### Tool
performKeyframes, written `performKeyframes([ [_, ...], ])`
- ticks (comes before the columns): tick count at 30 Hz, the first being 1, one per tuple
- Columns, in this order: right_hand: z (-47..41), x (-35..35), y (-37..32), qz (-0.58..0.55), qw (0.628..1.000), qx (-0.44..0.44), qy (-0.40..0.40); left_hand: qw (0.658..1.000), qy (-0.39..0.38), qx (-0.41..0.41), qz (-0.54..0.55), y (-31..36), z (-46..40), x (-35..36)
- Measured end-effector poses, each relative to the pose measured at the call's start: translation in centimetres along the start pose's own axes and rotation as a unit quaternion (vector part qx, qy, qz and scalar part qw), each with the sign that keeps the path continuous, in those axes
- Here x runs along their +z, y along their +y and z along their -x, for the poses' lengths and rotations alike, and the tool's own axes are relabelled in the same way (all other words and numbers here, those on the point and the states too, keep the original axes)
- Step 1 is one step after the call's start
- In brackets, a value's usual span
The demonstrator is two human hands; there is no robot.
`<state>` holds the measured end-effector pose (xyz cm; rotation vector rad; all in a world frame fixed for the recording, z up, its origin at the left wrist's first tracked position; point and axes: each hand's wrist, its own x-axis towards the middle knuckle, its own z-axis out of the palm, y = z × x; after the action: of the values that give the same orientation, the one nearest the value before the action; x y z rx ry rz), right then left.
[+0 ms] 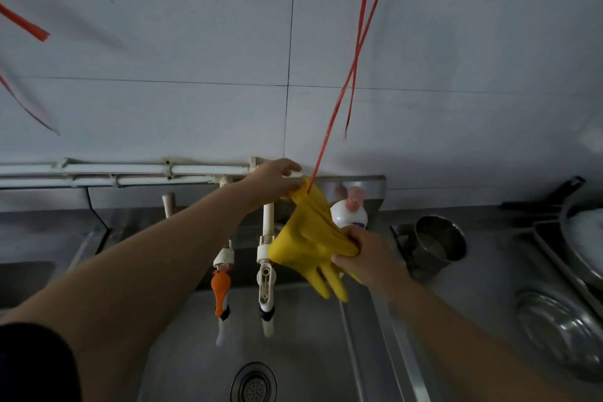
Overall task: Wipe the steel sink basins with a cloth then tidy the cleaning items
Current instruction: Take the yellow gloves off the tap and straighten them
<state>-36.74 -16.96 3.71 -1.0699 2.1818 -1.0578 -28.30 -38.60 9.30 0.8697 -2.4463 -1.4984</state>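
Note:
A yellow rubber glove [310, 238] hangs above the steel sink basin [293, 352], its fingers pointing down. My left hand [272, 181] pinches the glove's cuff up by the wall, where a red string [336, 108] comes down to it. My right hand [362, 251] grips the glove's middle from the right. The basin's drain [254, 383] is at the bottom centre. No cloth is visible.
Two taps, one orange-handled [221, 290] and one white [266, 281], hang over the basin. A white pump bottle [350, 210] stands behind the glove. A steel cup [437, 241], steel plates [561, 326] and a pan [584, 235] crowd the right counter. White pipes [130, 170] run along the wall.

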Motion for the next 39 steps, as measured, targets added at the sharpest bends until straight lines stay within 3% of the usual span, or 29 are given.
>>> performKeyframes([
  [4,-0.3,2.3,0.6,-0.019,0.999,0.001,0.028,0.994,0.090,0.019,-0.063,-1.7,1.0,-0.7],
  [6,-0.5,3.3,0.4,-0.017,0.999,-0.005,0.045,0.995,0.098,0.015,-0.022,-2.2,1.8,-1.0],
  [9,-0.9,4.2,0.2,-0.004,0.994,-0.013,0.108,0.994,-0.002,-0.018,0.105,-1.9,3.4,-1.0],
  [11,-0.9,4.6,0.1,0.041,0.988,0.009,0.148,0.988,-0.072,-0.038,0.131,-1.6,4.1,-0.5],
  [14,-0.5,5.1,0.1,0.075,0.985,0.020,0.154,0.982,-0.111,-0.083,0.132,-1.7,4.4,0.4],
  [18,0.3,5.6,0.4,0.097,0.989,-0.008,0.112,0.985,-0.087,-0.087,0.125,-1.8,4.5,0.9],
  [24,1.8,5.7,0.8,0.112,0.983,-0.009,0.148,0.987,-0.070,-0.054,0.131,-1.8,5.2,0.8],
  [32,2.3,4.4,-1.1,0.079,0.976,-0.051,0.195,0.986,0.062,-0.021,0.150,-0.5,6.1,-0.1],
  [36,3.1,3.7,-2.6,0.058,0.961,-0.126,0.240,0.985,0.100,0.006,0.140,-0.5,7.2,-1.1],
  [39,3.4,3.7,-3.9,0.074,0.964,-0.155,0.204,0.989,0.106,0.014,0.105,-1.2,8.4,-1.5],
])
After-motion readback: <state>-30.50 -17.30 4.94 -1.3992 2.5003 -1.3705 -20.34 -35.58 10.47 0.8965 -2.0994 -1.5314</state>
